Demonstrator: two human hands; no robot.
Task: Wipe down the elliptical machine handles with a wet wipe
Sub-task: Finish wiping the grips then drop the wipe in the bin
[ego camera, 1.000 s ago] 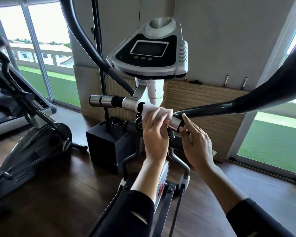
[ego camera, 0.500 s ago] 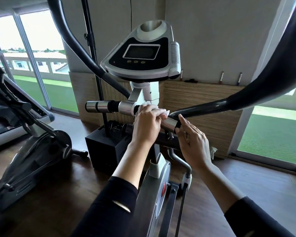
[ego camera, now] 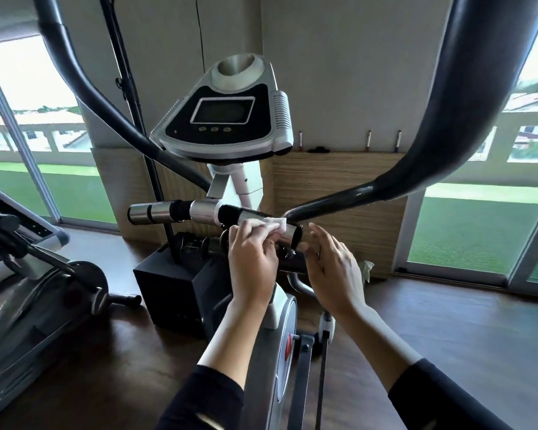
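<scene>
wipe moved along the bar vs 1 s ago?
Yes. The wet wipe under the left hand has slid right, toward the bar's end cap, baring black grip beside the silver sleeve.

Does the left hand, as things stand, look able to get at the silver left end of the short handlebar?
Likely yes. The left hand holds the wet wipe on the right part of the handlebar, and the silver left end is bare, with nothing in front of it.
</scene>
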